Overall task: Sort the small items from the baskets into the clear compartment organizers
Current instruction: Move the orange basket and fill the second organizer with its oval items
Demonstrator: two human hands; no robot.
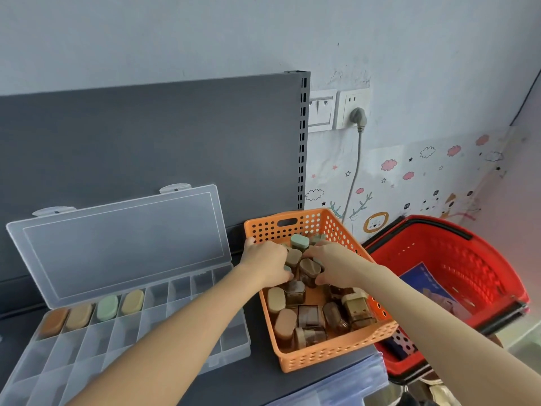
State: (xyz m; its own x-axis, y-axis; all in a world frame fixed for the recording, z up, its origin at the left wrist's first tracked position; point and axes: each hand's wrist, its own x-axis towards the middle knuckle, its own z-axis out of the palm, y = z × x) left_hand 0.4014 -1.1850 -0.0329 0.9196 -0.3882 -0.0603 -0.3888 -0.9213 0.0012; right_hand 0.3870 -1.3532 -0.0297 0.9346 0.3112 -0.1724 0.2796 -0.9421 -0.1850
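An orange perforated basket (328,354) sits on the dark shelf and holds several small stamp-like blocks with tan, brown and green caps. My left hand (265,263) reaches into its far left part, fingers curled around a small green-capped piece. My right hand (333,263) pinches a brown-capped block (308,269) in the middle of the basket. To the left lies a clear compartment organizer (87,344) with its lid (123,244) tilted open against the grey back panel. Its back row holds several capped items (106,307), orange, tan, green and yellow.
A red shopping basket (456,276) with black handles stands right of the shelf, lower down, with printed packaging inside. A grey cable hangs from the wall socket (352,108) behind the orange basket. The shelf's front edge (351,373) runs just under the orange basket.
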